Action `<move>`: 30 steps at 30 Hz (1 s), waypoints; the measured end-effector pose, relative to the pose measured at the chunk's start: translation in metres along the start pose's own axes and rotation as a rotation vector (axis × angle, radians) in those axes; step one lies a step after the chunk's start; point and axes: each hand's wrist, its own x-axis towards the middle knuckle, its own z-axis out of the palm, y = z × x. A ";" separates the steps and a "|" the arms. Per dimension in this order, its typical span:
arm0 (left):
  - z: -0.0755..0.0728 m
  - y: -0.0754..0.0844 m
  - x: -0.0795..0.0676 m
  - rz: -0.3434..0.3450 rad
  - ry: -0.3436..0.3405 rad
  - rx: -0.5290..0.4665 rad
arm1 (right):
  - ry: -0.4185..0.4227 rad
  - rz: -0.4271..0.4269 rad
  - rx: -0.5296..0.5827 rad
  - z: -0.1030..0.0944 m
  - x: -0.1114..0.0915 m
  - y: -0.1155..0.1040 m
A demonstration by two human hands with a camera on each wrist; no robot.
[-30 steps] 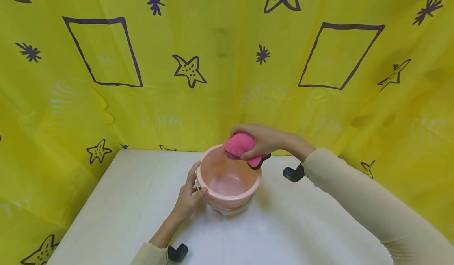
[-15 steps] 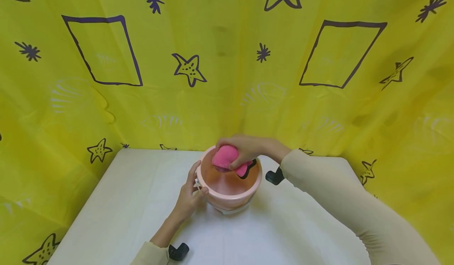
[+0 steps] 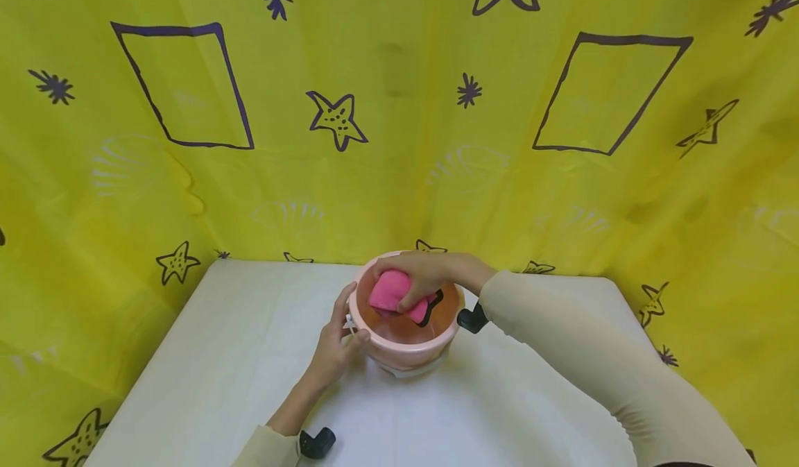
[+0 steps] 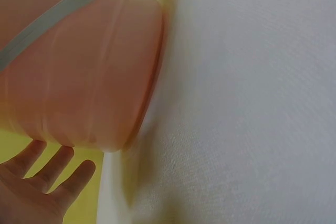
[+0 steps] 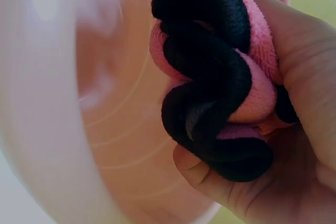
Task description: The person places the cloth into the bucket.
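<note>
Yellow curtain [image 3: 399, 196] w/ dark star & frame prints backs the work area & extends along both sides. White-covered table [image 3: 206, 356] stands in front. R sleeve [image 3: 574, 328], beige, crosses above table's R half & blocks the view of part of it.

Pink bucket [image 3: 408, 347] stands upright on table, mouth up. L hand [image 3: 336, 349] is at bucket's L side: fingers extended, tips touching ext. wall, not clenched. R hand [image 3: 419, 271] is in the mouth area, grasping pink cloth w/ black edging [image 3: 392, 290], bunched; cloth is w/in bucket's mouth. Pale bail handle [image 4: 58, 17] lies across ext. wall.

Black wrist mount [image 3: 472, 319], R side, overlaps bucket's R rim in head view. R hand & cloth hide part of bucket int.; can't tell if cloth touches bottom. Dark item [image 3: 683, 464] at lower edge is cut off, ID unclear.
</note>
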 end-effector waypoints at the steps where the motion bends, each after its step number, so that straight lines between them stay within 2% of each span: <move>1: 0.000 0.000 0.000 0.003 0.001 0.000 | -0.003 -0.007 -0.005 0.000 0.001 0.000; 6: 0.000 0.000 0.000 0.010 0.006 0.005 | -0.011 -0.027 -0.027 0.002 0.004 0.000; 15: 0.001 -0.002 0.000 0.001 0.008 0.012 | -0.030 -0.006 -0.054 0.005 0.008 -0.001; 24: 0.000 0.001 0.000 0.002 0.016 0.015 | -0.032 -0.061 -0.043 0.006 0.008 -0.002; 30: 0.001 0.001 0.000 0.012 0.019 0.015 | -0.037 -0.066 -0.049 0.006 0.008 -0.002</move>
